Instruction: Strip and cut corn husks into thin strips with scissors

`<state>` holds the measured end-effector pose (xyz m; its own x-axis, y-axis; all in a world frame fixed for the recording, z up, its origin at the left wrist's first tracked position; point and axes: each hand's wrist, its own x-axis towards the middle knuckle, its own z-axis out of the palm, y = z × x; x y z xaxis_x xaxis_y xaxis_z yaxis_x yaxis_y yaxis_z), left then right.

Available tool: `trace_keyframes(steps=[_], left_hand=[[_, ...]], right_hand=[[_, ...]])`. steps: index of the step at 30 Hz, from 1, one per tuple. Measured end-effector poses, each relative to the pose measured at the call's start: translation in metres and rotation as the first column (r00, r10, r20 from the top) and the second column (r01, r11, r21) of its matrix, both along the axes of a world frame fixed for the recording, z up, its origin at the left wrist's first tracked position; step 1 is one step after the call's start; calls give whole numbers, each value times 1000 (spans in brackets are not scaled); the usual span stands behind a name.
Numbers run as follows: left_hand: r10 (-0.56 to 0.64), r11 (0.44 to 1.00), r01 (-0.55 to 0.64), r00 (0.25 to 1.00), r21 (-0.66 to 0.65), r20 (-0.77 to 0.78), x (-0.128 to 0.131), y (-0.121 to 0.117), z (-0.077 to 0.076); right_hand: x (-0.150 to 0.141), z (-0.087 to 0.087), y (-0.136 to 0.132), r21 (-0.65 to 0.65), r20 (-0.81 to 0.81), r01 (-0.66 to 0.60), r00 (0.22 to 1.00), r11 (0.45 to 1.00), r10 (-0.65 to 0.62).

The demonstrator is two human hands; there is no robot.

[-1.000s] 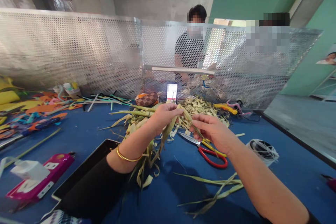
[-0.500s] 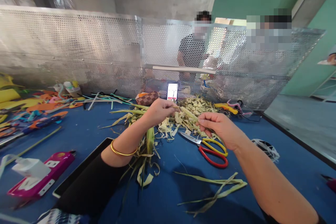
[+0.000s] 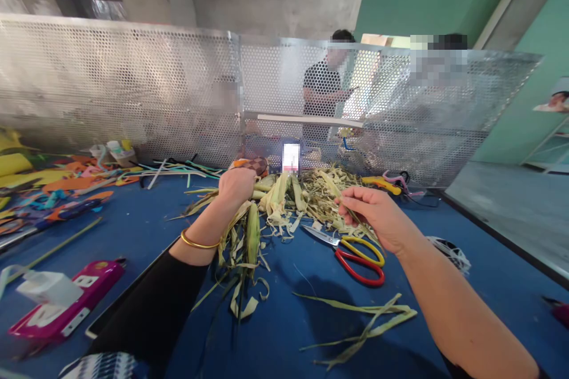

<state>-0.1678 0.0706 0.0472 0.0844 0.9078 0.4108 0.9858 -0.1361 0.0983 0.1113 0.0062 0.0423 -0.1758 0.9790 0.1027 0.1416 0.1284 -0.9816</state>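
My left hand (image 3: 235,183) is closed on a bunch of green-yellow corn husk leaves (image 3: 249,231) that trail down towards me over the blue table (image 3: 275,331). My right hand (image 3: 373,216) pinches a thin husk strip (image 3: 351,213) between thumb and fingers, just above the pile of shredded husks (image 3: 320,189). Red and yellow scissors (image 3: 355,251) lie flat on the table right under my right hand. A gold bangle (image 3: 195,241) sits on my left wrist.
A perforated metal screen (image 3: 133,89) closes the table's far side, with people behind it. A phone (image 3: 291,157) stands against it. A pink power strip (image 3: 66,302) lies front left, coloured strips (image 3: 66,183) far left, loose husk strips (image 3: 364,320) front right, a wire spool (image 3: 448,249) right.
My left hand moved left and away from my right hand, taking the husk bunch with it. The strip between the hands has parted and my right hand keeps a thin piece.
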Motion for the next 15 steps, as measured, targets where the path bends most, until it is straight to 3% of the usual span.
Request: trace_keyframes(steps=[2,4,5,7,9,11,13,15], left_hand=[[-78,996,76,995,45,54,10,-3,0],[-293,951,249,915,183,278,30,-11,0],[-393,919,332,815,214,426,42,-17,-1],[-455,852,490,522,182,721,67,-29,-5],[-311,810,581,300,87,902,86,-39,-9],[-144,819,572,123,48,982,95,-45,-11],[-81,853,517,6,66,997,95,-47,-10],[-110,890,439,-50,121,993,90,-45,-6]], right_hand=[[-4,-1,0,-17,-24,8,1000,1000,-8],[-9,-1,-2,-25,-39,-4,999,1000,3],[-13,-2,-3,-22,-44,-16,999,1000,15],[-20,-3,-6,-10,-39,-50,998,999,50],[-26,-5,-9,1,-22,-81,996,997,81],[-30,-7,-12,-4,-12,-92,996,996,92],[-31,-9,-12,-23,-10,-97,995,995,97],[-29,-10,-11,-39,0,-112,994,993,112]])
